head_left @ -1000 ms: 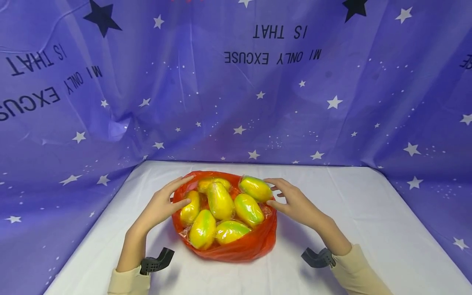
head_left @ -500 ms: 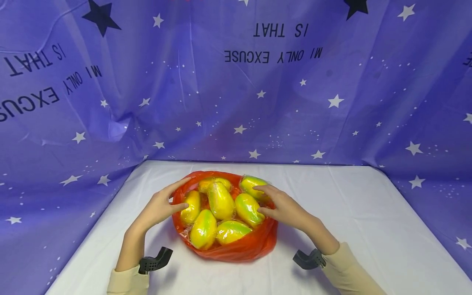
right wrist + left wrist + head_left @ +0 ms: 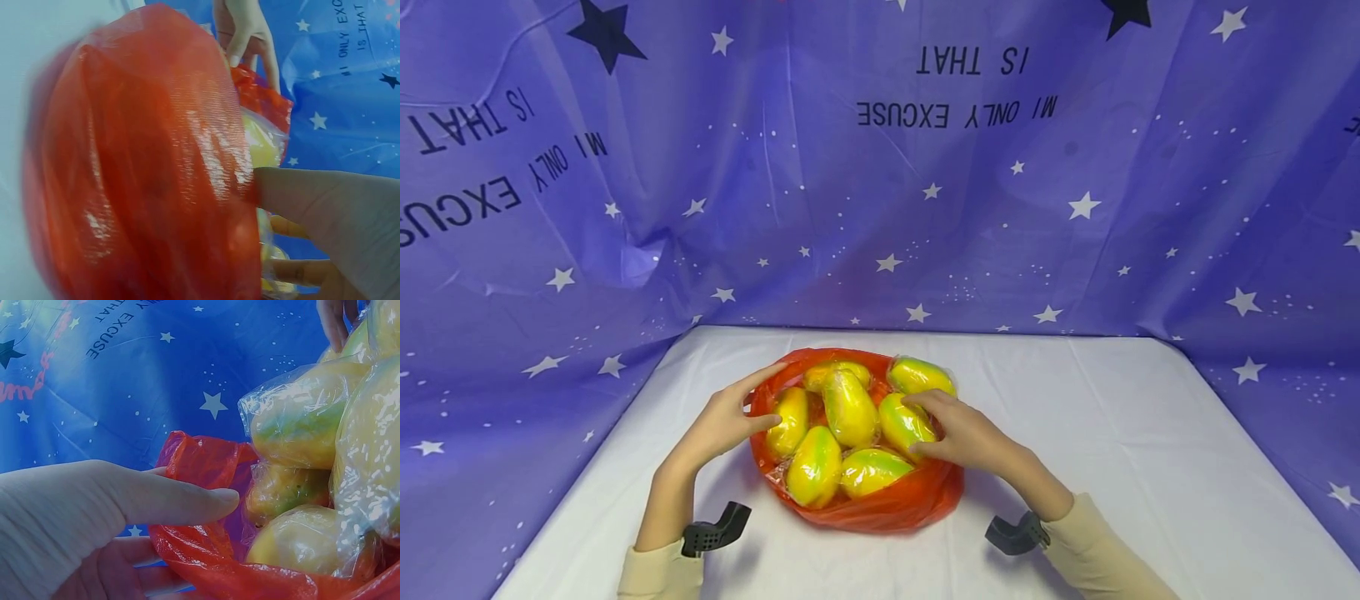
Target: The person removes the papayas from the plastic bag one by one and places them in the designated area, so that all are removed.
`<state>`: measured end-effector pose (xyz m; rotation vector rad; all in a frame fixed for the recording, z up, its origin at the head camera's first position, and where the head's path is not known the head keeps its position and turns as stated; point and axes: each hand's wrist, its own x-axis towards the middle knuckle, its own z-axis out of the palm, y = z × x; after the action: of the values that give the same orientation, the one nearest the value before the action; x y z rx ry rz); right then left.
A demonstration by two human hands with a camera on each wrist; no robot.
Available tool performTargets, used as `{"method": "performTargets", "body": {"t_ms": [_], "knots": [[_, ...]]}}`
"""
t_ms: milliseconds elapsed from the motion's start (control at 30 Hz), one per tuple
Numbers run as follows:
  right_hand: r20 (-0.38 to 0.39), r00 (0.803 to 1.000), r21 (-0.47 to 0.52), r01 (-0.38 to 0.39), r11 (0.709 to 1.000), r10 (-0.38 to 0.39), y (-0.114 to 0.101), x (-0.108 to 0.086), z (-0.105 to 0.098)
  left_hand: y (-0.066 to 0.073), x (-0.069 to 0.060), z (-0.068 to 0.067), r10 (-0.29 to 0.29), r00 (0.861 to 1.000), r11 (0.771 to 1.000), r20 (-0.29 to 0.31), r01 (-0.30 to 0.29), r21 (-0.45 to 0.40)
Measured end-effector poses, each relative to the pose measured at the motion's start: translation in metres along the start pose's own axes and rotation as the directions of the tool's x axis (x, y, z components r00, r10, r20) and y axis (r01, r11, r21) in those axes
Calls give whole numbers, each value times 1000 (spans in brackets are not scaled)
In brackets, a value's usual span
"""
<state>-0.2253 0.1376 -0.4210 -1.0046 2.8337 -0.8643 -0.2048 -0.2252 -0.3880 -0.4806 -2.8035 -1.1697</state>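
A red plastic bag (image 3: 880,510) stands open on the white table, holding several yellow-green mangoes in clear wrap. At its left rim is my left hand (image 3: 721,423), thumb inside and fingers outside; the left wrist view shows the thumb of this hand (image 3: 112,506) across the red plastic (image 3: 206,569). On the right side, the thumb and fingers of my right hand (image 3: 967,433) curl round a wrapped mango (image 3: 901,423). In the right wrist view, the bag's side (image 3: 144,162) partly hides what the right hand (image 3: 337,219) touches.
Another wrapped mango (image 3: 919,375) lies at the bag's back right rim, just behind the right hand. The white tablecloth (image 3: 1112,417) extends on both sides of the bag. A purple curtain (image 3: 850,225) with stars and lettering hangs behind and at the sides.
My right hand has moved left and toward me, from the back right mango to the one in front of it. The left hand has barely moved at the rim.
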Motion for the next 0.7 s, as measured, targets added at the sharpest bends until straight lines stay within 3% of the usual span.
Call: {"method": "performTargets", "body": {"t_ms": [167,700], "knots": [[7,999,-28,-32,999,32,-1,0,5,-1,0,0,5,1000,1000,-4,-5,-3],[-24,1000,-53,-12,999,10,-2,2,14,-3,2,2,5,1000,1000,-10,-4,5]]}}
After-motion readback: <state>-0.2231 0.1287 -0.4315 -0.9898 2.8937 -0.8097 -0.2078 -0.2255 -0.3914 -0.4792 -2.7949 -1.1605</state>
